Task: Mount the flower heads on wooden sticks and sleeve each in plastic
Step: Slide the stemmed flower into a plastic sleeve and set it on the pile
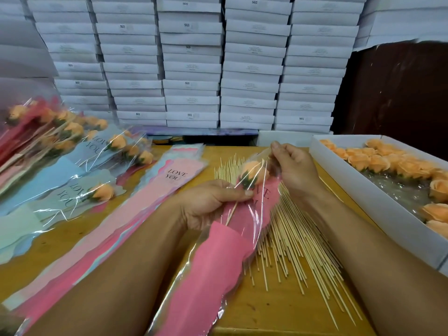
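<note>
A peach-coloured flower head with green sepals [251, 174], mounted on a thin wooden stick [231, 213], sits inside a clear plastic sleeve with a pink printed panel [218, 267], held above the yellow wooden table [274, 309]. The left hand [208, 204] pinches the sleeve and stem just below the flower. The right hand [294, 169] pinches the sleeve's top edge between curled fingers. Under them lies a loose spread of bare wooden sticks [298, 241]. Just left of it is a stack of flat pink sleeves [150, 202], and farther left a pile of finished sleeved flowers [72, 151]. To the right, a white tray [358, 192] holds more peach flower heads [388, 161]. Stacked white boxes [191, 66] stand behind.
</note>
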